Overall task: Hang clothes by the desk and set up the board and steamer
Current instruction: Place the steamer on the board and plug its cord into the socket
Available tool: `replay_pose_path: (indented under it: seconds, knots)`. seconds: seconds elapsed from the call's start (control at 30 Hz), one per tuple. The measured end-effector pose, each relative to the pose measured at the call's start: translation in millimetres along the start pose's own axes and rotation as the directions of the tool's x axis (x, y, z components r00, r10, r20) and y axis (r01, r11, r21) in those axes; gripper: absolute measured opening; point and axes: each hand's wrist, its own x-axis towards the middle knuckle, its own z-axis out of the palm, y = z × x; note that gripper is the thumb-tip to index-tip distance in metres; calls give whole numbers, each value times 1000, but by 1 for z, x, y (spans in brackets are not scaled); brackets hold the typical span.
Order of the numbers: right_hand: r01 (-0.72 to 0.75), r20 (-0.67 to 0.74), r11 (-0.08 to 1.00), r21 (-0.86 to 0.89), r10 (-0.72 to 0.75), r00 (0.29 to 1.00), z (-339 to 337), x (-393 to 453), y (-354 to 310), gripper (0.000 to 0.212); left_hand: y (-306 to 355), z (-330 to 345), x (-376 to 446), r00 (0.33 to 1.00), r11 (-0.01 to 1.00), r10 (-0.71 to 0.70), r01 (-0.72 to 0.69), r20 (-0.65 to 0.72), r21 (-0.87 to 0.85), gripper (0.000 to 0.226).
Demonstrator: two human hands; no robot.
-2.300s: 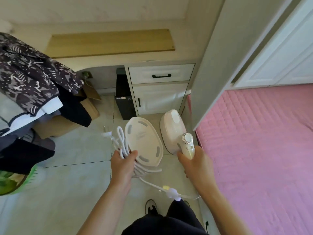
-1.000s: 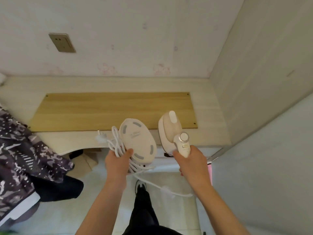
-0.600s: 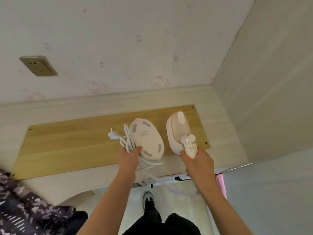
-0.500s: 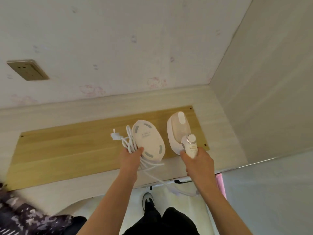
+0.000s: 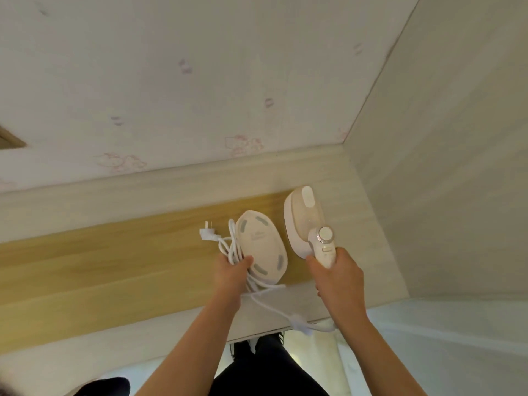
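Note:
My right hand grips the handle of a cream handheld steamer, held over the right end of the wooden board on the desk. My left hand holds the steamer's white oval base plate together with a bundle of coiled white cord. The plug sticks out to the left. A length of cord sags between both hands over the desk's front edge.
A tall cabinet side walls off the desk on the right. The wall behind carries a socket plate at the far left. My dark trouser legs and the pale floor show below the desk edge.
I have come up from the floor to the desk. Both hands carried the steamer, base plate and cord forward over the board's right end. The hung clothes slid out of view to the left.

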Motion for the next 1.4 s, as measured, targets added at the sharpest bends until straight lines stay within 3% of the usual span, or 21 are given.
replay_pose_path:
  seconds: [0.3, 0.73, 1.2, 1.4]
  knots:
    - [-13, 1, 1000, -21, 13, 1000, -11, 32, 10, 26, 11, 40, 8, 1000, 994, 7, -7, -4, 111, 17]
    - [-16, 36, 999, -36, 17, 999, -14, 45, 18, 24, 17, 50, 2, 998, 980, 49, -38, -49, 196, 18]
    - [26, 108, 996, -86, -16, 994, 6, 31, 10, 26, 10, 0, -13, 982, 990, 143, -143, -121, 6, 4]
    - [37, 114, 981, -189, -16, 993, 28, 22, -1, 28, 11, -32, -10, 973, 984, 163, -172, -165, -41, 13]
